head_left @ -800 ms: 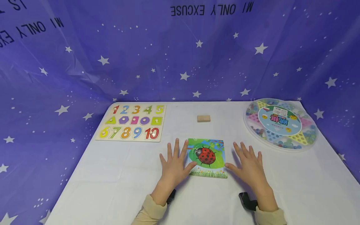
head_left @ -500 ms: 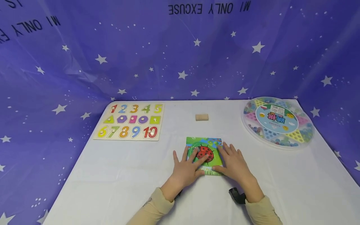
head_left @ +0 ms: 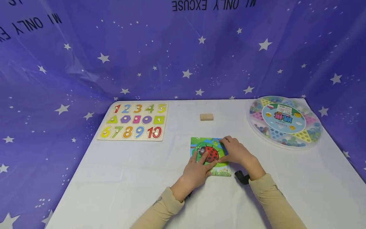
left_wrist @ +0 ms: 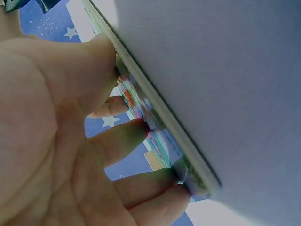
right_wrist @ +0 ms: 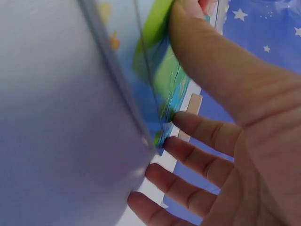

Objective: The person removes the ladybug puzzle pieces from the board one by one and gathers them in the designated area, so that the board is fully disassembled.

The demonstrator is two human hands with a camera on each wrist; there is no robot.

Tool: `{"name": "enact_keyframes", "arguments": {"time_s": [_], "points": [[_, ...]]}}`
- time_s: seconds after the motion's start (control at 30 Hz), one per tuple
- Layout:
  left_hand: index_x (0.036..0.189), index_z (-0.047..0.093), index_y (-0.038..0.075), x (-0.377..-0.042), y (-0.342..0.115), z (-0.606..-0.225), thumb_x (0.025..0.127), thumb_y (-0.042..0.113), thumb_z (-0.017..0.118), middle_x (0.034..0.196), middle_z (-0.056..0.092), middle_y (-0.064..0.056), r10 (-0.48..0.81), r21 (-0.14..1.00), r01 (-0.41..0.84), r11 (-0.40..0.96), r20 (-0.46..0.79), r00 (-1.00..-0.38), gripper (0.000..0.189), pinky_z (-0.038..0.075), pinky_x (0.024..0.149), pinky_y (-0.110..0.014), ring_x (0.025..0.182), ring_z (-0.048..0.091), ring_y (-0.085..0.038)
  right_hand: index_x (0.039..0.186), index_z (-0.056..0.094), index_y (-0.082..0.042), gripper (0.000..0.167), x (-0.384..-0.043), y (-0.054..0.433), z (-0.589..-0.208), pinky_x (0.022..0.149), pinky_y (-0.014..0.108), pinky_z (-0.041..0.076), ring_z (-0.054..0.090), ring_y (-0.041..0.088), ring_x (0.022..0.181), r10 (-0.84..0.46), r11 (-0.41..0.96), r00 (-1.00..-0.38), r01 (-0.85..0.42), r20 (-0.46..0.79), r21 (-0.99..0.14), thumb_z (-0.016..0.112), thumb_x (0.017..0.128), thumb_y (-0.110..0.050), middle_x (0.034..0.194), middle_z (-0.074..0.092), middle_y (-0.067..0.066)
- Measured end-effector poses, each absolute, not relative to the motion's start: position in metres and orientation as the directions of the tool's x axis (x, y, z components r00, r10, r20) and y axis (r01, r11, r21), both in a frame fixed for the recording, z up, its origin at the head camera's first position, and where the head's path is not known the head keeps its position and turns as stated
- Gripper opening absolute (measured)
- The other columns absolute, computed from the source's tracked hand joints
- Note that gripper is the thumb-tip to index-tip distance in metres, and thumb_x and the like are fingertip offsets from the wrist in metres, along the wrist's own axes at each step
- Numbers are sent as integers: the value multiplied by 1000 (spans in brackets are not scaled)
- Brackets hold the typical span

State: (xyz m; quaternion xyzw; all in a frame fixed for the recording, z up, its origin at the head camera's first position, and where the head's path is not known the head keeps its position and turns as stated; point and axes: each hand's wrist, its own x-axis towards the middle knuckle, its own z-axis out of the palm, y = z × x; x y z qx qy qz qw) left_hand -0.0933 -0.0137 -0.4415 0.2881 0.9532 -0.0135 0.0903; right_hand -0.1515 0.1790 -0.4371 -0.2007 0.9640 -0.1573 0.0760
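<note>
A square ladybug picture puzzle [head_left: 212, 154] lies flat on the white table. My left hand [head_left: 195, 173] rests over its lower left part with fingers spread, the fingertips on the picture. In the left wrist view, the thumb and fingertips touch the puzzle's face near its thick edge [left_wrist: 164, 113]. At the right side, my right hand [head_left: 235, 152] has its thumb on the picture and its fingers by the upper right corner. The right wrist view shows fingertips [right_wrist: 181, 117] right at that corner, with a seam between the pieces. Parts of the picture are hidden under both hands.
A wooden number-and-shape board [head_left: 131, 121] lies at the back left. Behind the puzzle sits a small wooden block [head_left: 206, 117]. A round, clear-lidded marble game box [head_left: 284, 122] stands at the back right. A purple starry cloth [head_left: 171, 51] hangs behind the white table [head_left: 120, 178].
Both hands have come in from the puzzle's sides onto it. The left hand moved right over the picture; the right hand moved left and up to the right edge. The puzzle stays about in place.
</note>
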Motion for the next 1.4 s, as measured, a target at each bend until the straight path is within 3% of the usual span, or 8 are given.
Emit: {"name": "enact_keyframes", "arguments": {"time_s": [0.97, 1.23, 1.4], "points": [[136, 37, 42, -98, -11, -436, 90, 43, 49, 142, 32, -7, 542, 28, 547, 837, -191, -819, 47, 37, 94, -45, 125, 29, -44, 121, 42, 15, 88, -153, 173, -436, 91, 50, 36, 39, 43, 111, -335, 889, -935, -272, -117, -369, 83, 61, -34, 124, 39, 28], [136, 37, 43, -99, -10, -437, 89, 44, 51, 141, 33, -7, 540, 17, 546, 838, -176, -823, 49, 38, 93, -45, 124, 31, -43, 117, 44, 6, 82, -156, 178, -440, 86, 54, 36, 37, 44, 109, -297, 866, -950, -225, -98, -447, 85, 59, -33, 124, 30, 30], [136, 35, 44, -100, -9, -437, 88, 46, 52, 140, 32, -7, 543, -9, 554, 832, -185, -819, 51, 40, 91, -43, 123, 33, -43, 112, 45, 3, 75, -157, 180, -441, 84, 55, 34, 36, 42, 104, -290, 857, -951, -207, -108, -471, 85, 59, -32, 118, 33, 28]]}}
